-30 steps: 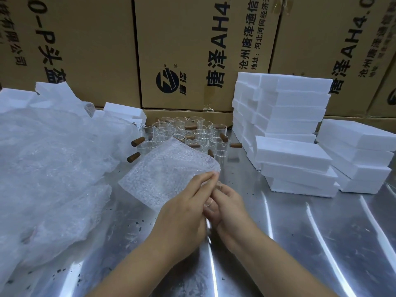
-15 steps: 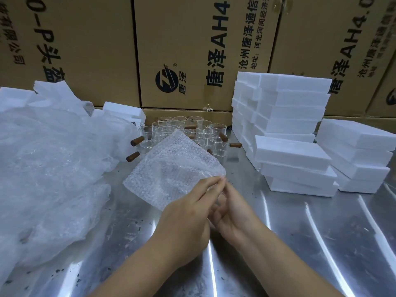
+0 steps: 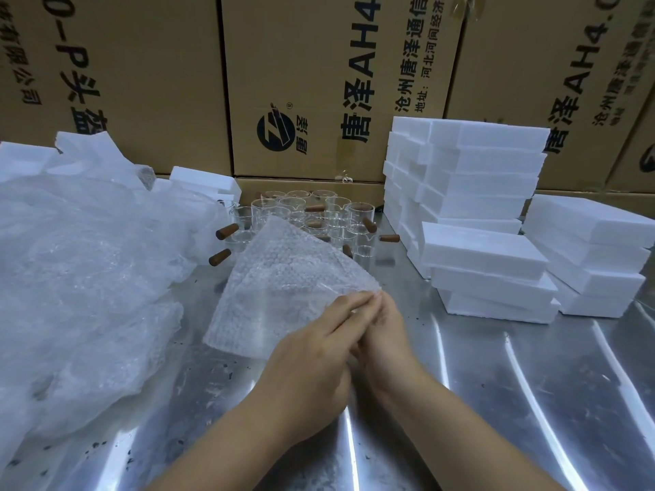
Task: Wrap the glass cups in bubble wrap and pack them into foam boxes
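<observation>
A square sheet of bubble wrap (image 3: 280, 285) is held up over the steel table, tilted toward me. Both hands meet at its right corner. My left hand (image 3: 312, 359) pinches that corner with its fingertips, and my right hand (image 3: 386, 331) sits just behind it, fingers at the same corner and partly hidden. Behind the sheet stands a cluster of small glass cups (image 3: 312, 214) with brown wooden handles. White foam boxes (image 3: 471, 186) are stacked at the right, with a lower stack (image 3: 489, 274) in front.
A big heap of bubble wrap (image 3: 81, 278) fills the left of the steel table (image 3: 496, 402). More foam boxes (image 3: 592, 256) sit at the far right and one foam box (image 3: 205, 182) at the back. Cardboard cartons (image 3: 319, 83) wall off the rear.
The bubble wrap sheet has been lifted and tilted more upright, and both hands have moved slightly up and to the right with its corner.
</observation>
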